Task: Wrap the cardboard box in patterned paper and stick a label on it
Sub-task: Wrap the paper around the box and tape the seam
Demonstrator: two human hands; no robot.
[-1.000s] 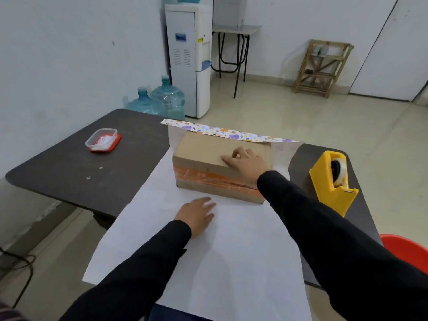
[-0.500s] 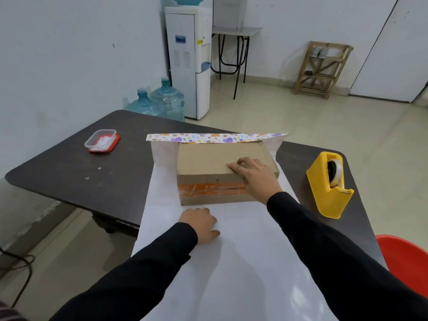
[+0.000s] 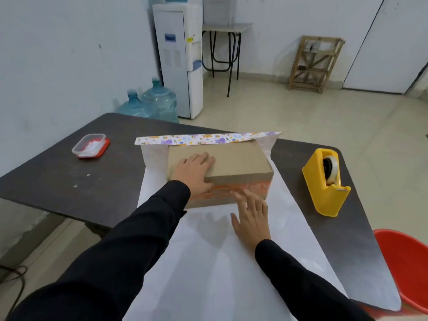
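From the head camera, the cardboard box (image 3: 234, 165) sits on the far part of a sheet of wrapping paper (image 3: 208, 262) on the dark table (image 3: 69, 181); the box is plain brown with a band of orange tape across its near face; the paper lies white side up, and its far edge, folded over, shows a strip of colourful cartoon print just behind the box; the left hand (image 3: 194, 172) lies flat on the box's top near its left end, fingers straight and together, thumb down over the near edge; its black sleeve hides the box's near left corner; the right hand (image 3: 251, 214) rests palm down on the paper in front of the box, fingers spread and straight, gripping nothing, its slightly blurred fingertips up against the taped face and covering part of it; a yellow tape dispenser (image 3: 326, 184) stands on the table right of the paper, apart from the box; a clear plastic container (image 3: 91, 148) with a red lid beneath it sits well to the left; beyond the table stand two blue water bottles (image 3: 150, 103), a white water dispenser (image 3: 178, 59) and a wooden rack (image 3: 315, 63); a red seat (image 3: 407, 262) shows at the lower right.
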